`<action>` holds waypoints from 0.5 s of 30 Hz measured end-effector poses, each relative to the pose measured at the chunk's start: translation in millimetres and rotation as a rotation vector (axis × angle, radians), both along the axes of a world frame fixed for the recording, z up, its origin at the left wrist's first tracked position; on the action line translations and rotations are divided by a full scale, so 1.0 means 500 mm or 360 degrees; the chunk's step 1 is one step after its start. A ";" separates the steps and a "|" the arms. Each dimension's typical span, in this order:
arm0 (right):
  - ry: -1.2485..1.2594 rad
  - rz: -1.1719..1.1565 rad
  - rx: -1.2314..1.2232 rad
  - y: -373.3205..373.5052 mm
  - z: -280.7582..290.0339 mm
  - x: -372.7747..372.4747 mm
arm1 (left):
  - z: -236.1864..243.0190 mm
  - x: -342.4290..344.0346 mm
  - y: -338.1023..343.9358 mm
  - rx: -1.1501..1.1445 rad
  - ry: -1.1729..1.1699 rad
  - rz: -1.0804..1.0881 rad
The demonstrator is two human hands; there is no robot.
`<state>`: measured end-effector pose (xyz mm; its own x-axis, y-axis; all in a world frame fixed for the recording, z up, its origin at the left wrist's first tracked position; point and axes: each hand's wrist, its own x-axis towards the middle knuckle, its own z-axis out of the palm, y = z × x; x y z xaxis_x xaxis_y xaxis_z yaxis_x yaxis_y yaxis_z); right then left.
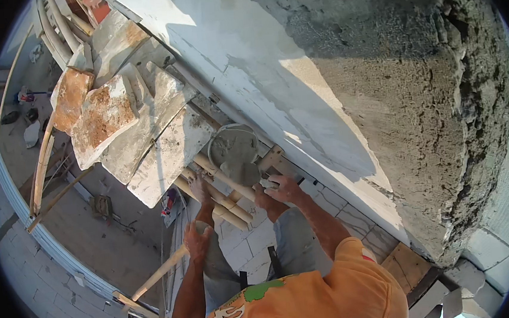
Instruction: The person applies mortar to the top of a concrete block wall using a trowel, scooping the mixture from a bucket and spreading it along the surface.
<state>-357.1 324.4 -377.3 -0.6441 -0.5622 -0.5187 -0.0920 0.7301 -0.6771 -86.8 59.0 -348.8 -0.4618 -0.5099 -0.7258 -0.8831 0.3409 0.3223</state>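
My right hand (285, 190) is closed around the handle of a trowel whose mortar-coated blade (246, 173) dips over the near rim of a round bucket (211, 147). Grey wet mortar (233, 149) lies in that bucket. My left hand (197, 242) is at my left knee, its fingers curled about a small grey patch; whether that is an object or trouser cloth I cannot make out. Below the bucket, my bare feet are on bamboo poles (225, 206).
Stained boards (164, 151) lie on the scaffold to the left. A white wall (272, 80) runs along the right, with rough grey plaster (380, 83) over part of it. Past the poles there is a drop to a lower floor (117, 241) with scattered debris.
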 end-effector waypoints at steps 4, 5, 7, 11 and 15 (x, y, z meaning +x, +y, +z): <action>-0.0127 0.0024 -0.0035 0.011 0.329 -0.039 | 0.046 0.004 0.002 0.0068 0.0304 -0.0023; -0.0127 0.0066 -0.0109 0.012 0.424 -0.048 | 0.054 0.006 0.001 -0.0035 0.0404 -0.0075; -0.0089 0.0039 -0.0192 0.031 0.565 -0.040 | 0.089 -0.005 -0.018 -0.0133 0.0544 -0.0197; -0.0322 -0.0050 -0.0122 0.075 0.875 -0.059 | 0.209 -0.065 -0.047 -0.0013 0.0458 -0.0098; -0.0102 -0.0247 -0.0087 0.135 1.120 -0.067 | 0.261 -0.060 -0.075 -0.0096 0.0401 -0.0234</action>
<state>-390.6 392.1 182.6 -0.6920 -0.4869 -0.5330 0.0639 0.6941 -0.7170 -116.6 21.3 -218.1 -0.6956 -0.4629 -0.5494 -0.7176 0.4845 0.5003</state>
